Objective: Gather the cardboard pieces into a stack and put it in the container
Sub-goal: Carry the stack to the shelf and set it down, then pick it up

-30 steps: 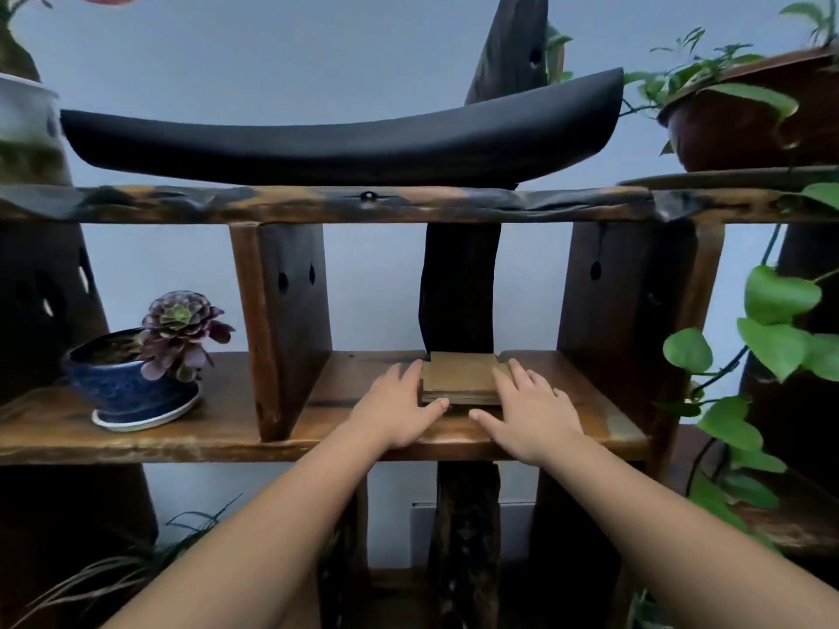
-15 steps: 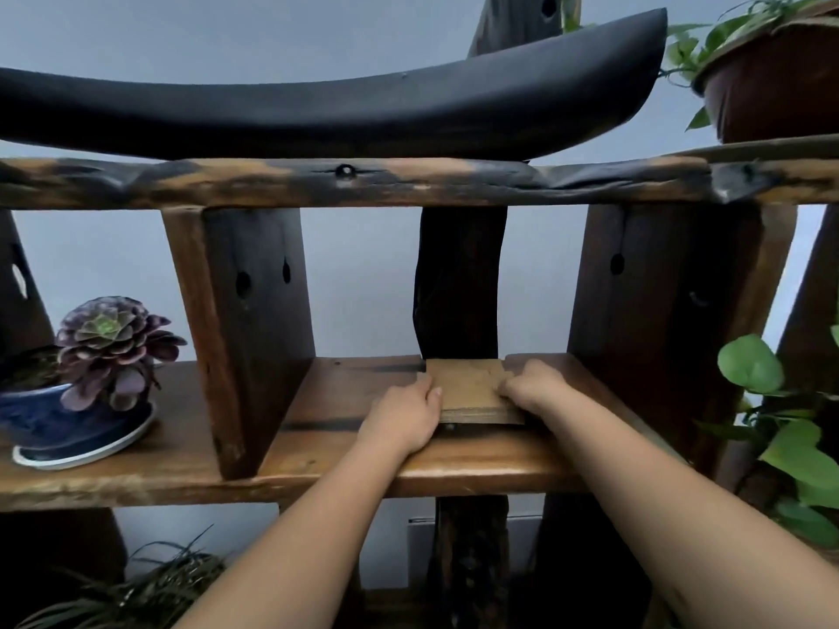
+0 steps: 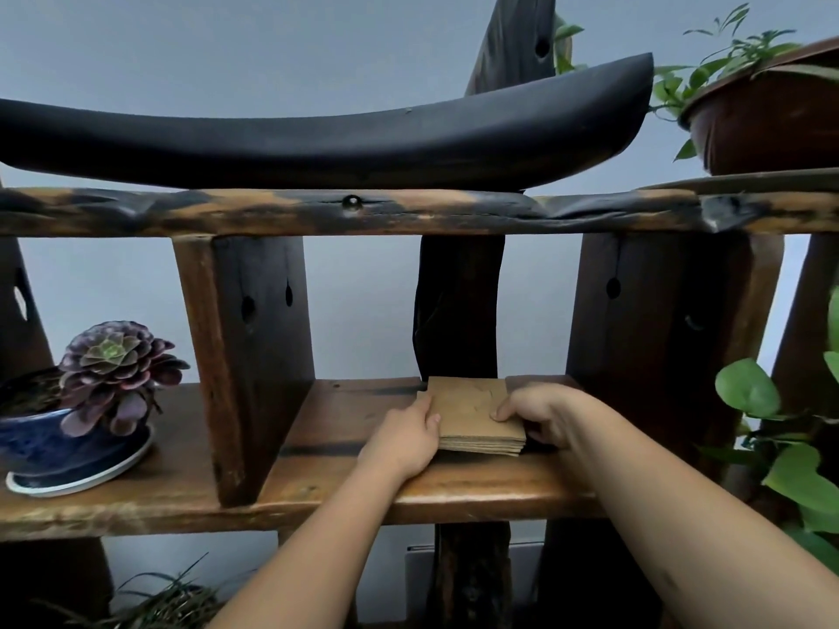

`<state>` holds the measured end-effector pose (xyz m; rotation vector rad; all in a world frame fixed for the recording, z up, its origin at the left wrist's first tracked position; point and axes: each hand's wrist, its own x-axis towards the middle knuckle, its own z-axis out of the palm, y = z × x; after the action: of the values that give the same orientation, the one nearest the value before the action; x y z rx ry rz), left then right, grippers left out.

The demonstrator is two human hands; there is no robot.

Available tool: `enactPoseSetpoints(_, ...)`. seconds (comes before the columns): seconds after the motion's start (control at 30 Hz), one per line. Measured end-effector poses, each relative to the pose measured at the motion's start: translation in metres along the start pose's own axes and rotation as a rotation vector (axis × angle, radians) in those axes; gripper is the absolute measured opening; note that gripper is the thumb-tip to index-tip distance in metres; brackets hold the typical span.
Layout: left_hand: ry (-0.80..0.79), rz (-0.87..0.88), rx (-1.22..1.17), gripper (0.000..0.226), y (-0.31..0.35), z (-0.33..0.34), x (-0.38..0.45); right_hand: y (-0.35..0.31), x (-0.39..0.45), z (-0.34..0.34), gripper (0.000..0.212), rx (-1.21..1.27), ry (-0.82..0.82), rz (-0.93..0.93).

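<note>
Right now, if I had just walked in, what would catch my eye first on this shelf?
Probably the two hands meeting at the middle of the wooden shelf: the left hand and the right hand hold a stack of cardboard pieces from either side. Next, the purple succulent in its blue pot at the left end. Above, a long curved black slab lies along the upper shelf.

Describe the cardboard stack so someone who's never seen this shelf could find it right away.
On the wooden shelf, look in the bay right of the thick upright divider, in front of the dark centre post. The cardboard stack lies there between the left hand and right hand: flat, tan, layered squares, unlike the potted succulent.
</note>
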<state>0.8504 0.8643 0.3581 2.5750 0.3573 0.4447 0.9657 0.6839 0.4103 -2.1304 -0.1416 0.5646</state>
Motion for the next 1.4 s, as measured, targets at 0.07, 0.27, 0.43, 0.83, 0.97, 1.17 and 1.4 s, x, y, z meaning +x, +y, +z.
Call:
enactPoseSetpoints(0.07, 0.003, 0.004, -0.022, 0.055, -0.001, -0.001, 0.000, -0.003, 0.000, 0.002, 0.036, -0.005, -0.001, -0.010)
enactPoseSetpoints(0.27, 0.006, 0.003, -0.046, 0.056, -0.001, -0.002, -0.001, -0.012, -0.003, 0.010, 0.037, -0.020, -0.024, -0.004)
enactPoseSetpoints(0.43, 0.018, 0.026, -0.048, 0.055, -0.002, -0.002, 0.000, -0.015, -0.004, 0.014, 0.040, -0.034, -0.051, -0.011)
enactPoseSetpoints(0.83, 0.048, -0.013, -0.148, 0.061, -0.005, -0.003, 0.001, -0.006, -0.013, 0.020, 0.064, 0.220, -0.025, -0.080)
enactPoseSetpoints(0.97, 0.113, 0.004, -0.334, 0.078, -0.005, -0.006, -0.001, 0.001, -0.014, 0.020, 0.069, 0.258, 0.021, -0.241)
enactPoseSetpoints(1.17, 0.240, 0.062, -0.502, 0.082, 0.000, -0.014, -0.008, -0.002, -0.028, 0.025, 0.076, -0.144, 0.204, -0.664)
enactPoseSetpoints(1.4, 0.256, 0.054, -0.394, 0.074, 0.000, -0.010, -0.007, 0.023, -0.025, 0.037, 0.099, -0.179, 0.347, -0.802)
